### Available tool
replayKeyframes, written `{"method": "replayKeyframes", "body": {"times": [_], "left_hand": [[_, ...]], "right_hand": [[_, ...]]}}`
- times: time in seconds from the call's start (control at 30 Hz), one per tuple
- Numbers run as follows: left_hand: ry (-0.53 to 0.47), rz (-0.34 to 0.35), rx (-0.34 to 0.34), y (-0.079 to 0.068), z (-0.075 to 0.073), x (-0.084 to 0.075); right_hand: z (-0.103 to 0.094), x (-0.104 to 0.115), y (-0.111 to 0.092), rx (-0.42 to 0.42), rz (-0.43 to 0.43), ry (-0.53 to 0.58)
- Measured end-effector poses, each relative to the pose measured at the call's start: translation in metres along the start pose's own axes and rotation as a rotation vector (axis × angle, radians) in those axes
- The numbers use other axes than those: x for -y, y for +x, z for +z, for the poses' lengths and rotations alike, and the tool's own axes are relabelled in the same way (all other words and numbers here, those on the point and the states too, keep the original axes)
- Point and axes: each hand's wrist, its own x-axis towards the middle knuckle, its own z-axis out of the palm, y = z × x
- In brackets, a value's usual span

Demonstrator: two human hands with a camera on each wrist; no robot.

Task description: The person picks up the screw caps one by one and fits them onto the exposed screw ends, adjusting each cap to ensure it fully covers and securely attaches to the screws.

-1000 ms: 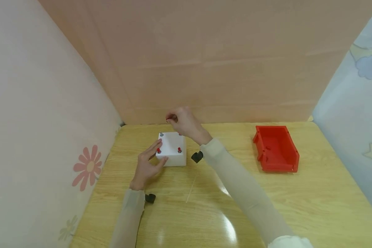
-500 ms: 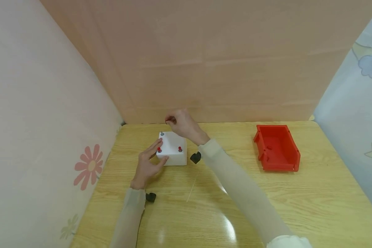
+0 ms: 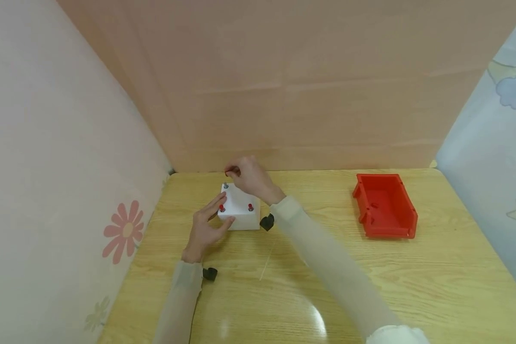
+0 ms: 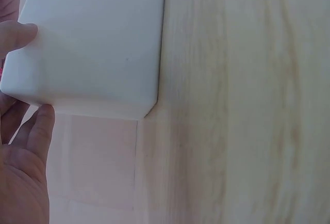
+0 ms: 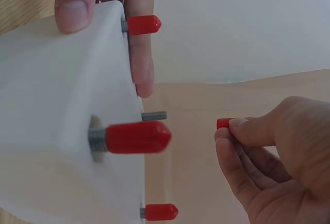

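A white box [image 3: 246, 221] with metal screws standing up from its top is on the table. In the right wrist view three screws wear red caps, the nearest cap [image 5: 136, 137] large in view. One screw [image 5: 154, 115] is bare. My left hand [image 3: 203, 233] grips the box at its near left corner, thumb [image 4: 20, 34] on one face and fingers round the side. My right hand [image 3: 251, 179] is above the box's far side, pinching another red cap [image 5: 223, 123] between thumb and forefinger. That cap is apart from the bare screw, facing its tip.
A red plastic bin [image 3: 384, 208] sits at the right of the wooden table [image 3: 447, 277]. A brown sheet [image 3: 305, 95] rises behind the table's back edge, and patterned walls stand at both sides. Dark cameras [image 3: 267, 222] are strapped to the wrists.
My right hand, still pinching the red cap, has moved slightly left and down towards the bare screw at the box's far left corner. The left hand keeps its hold on the box.
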Motion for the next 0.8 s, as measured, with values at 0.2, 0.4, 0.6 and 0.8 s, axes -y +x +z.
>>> {"method": "replayKeyframes", "body": {"times": [0.2, 0.4, 0.6, 0.8], "left_hand": [[0.0, 0.001, 0.008, 0.001, -0.001, -0.01], [0.003, -0.005, 0.006, -0.001, 0.001, 0.009], [-0.01, 0.017, 0.016, -0.004, 0.001, 0.021], [-0.008, -0.023, 0.031, -0.008, -0.007, 0.018]], "right_hand": [[0.008, -0.003, 0.0, -0.017, 0.004, 0.011], [0.014, -0.006, 0.0, -0.032, -0.002, -0.003], [0.019, -0.008, 0.0, -0.014, 0.016, -0.011], [0.028, -0.007, 0.003, 0.011, 0.016, -0.02]]}}
